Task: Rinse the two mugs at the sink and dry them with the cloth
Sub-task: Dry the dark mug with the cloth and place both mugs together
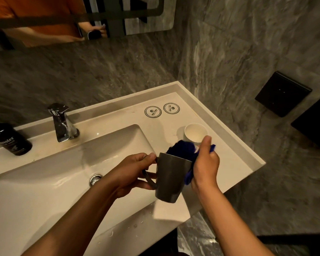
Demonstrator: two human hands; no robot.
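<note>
A dark grey mug (171,179) is held upright over the counter just right of the basin, my left hand (135,171) gripping its handle. My right hand (205,166) clutches a dark blue cloth (182,149), which is stuffed into the mug's mouth and hangs down its right side. A white mug (195,133) stands upright on the counter just behind my right hand, its lower part hidden by the cloth and my thumb. The white sink (44,183) lies to the left.
A chrome faucet (62,122) stands behind the basin, and no water runs from it. A black bottle (9,139) sits at the far left. Two round coasters (162,109) lie at the counter's back right. Black wall fixtures (283,93) hang on the right.
</note>
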